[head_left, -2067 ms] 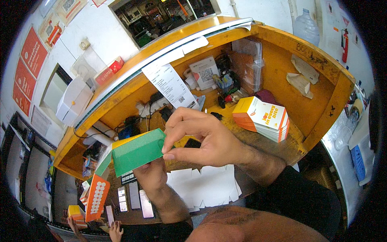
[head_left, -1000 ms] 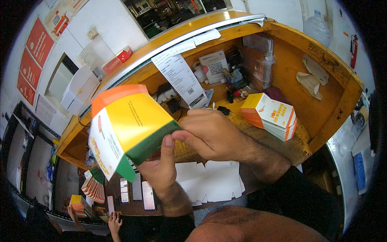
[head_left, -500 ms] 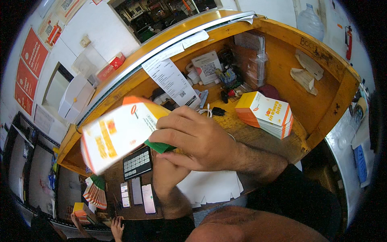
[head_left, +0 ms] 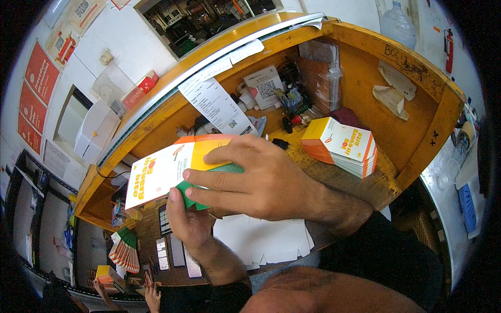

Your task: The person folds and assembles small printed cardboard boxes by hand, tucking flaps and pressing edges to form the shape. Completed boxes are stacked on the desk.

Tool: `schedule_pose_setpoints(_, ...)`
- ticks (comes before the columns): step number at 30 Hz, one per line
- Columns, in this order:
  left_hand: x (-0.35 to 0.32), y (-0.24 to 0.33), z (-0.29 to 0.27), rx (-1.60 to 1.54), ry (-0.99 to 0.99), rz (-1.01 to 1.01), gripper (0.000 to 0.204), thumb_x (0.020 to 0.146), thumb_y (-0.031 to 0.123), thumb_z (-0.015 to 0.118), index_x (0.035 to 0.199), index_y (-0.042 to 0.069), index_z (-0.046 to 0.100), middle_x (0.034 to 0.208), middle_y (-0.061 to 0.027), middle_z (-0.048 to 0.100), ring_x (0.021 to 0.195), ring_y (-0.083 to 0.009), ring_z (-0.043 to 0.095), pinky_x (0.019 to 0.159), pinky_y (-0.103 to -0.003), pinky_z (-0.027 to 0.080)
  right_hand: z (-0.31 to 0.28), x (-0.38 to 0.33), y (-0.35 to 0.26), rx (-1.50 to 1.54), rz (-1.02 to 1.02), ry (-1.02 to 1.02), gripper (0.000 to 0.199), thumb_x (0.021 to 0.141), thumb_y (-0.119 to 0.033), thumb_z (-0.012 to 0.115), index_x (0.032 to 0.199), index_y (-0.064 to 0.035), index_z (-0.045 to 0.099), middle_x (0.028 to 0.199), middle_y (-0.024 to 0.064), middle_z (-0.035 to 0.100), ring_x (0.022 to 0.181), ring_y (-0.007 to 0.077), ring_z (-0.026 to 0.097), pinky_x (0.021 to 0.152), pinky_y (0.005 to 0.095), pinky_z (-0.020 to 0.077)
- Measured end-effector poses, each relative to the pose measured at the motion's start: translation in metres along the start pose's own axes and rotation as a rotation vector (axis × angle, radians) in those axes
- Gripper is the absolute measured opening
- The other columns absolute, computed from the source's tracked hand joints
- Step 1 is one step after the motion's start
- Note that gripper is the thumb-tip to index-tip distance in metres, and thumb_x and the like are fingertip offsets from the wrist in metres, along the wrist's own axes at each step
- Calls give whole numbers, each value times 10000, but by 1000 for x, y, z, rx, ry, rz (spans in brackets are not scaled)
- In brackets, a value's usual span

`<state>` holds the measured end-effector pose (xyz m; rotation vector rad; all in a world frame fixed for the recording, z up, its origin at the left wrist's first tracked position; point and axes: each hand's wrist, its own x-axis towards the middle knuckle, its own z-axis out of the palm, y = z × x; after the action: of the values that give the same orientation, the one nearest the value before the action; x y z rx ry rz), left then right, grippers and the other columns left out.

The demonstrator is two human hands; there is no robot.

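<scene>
A folding carton point(head_left: 156, 175), white with yellow, orange and green panels, is held tilted above the desk between both my hands. My right hand point(head_left: 261, 180) comes over it from the right, its fingers laid across the yellow and green end. From below, my left hand point(head_left: 194, 227) grips the near edge by the green flap; some of its fingers are hidden. Under my hands lie blank white cut card pieces point(head_left: 263, 240) with notched edges. On the right stands a stack of matching cartons point(head_left: 347, 146), flat and nested together.
Several phones point(head_left: 163, 254) and a black keypad point(head_left: 165, 219) lie left of my left wrist. Another fanned carton stack point(head_left: 125, 253) sits at the desk's left end, near another person's hand point(head_left: 152, 296). A paper receipt point(head_left: 216, 107) hangs from the yellow wooden counter point(head_left: 417, 99).
The carton has shifted slightly right and turned, and is less blurred. My right fingers have spread across its end. My left hand has moved left and up to the carton's near edge.
</scene>
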<state>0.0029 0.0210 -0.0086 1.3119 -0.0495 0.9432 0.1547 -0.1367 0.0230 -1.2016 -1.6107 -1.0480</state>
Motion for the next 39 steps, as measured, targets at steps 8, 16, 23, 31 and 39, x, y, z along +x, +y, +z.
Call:
schedule_pose_setpoints(8,15,-6,23,462,91,210,311,1177,250,603,1218,-36,718,1048,-114,790,841,-143,755,663,-288,607,10,-3,-5,-19,230,76,357,910,-135,783,1265,-100,789,1147,40,823,916,226,780,756,388,622)
schedule_pose_setpoints(16,32,-18,11,163,230,299,334,1085,130,739,1364,-10,619,1107,-111,785,950,-150,763,686,-297,632,26,-7,-3,10,251,161,390,890,-60,784,1280,-62,775,1156,87,831,885,254,782,719,405,621)
schedule_pose_setpoints(23,23,-7,2,-13,57,108,287,1067,94,741,1322,1,650,1203,-128,773,1074,-214,769,904,-369,653,30,-12,-5,57,331,206,281,950,-91,822,1217,-48,747,1171,117,830,926,278,797,761,395,634)
schedule_pose_setpoints(31,21,-22,14,216,260,173,279,979,4,835,1229,-5,712,1129,-113,778,985,-194,758,847,-341,638,37,-12,1,248,443,261,191,981,-91,812,1118,-10,707,1224,193,802,1029,341,797,871,432,627)
schedule_pose_setpoints(39,19,-35,21,146,156,35,372,1044,53,776,1394,-22,675,1300,-141,754,1185,-231,730,1034,-366,593,48,-12,0,422,544,277,177,1005,-155,771,1103,-24,702,1200,199,765,1030,402,760,906,489,594)
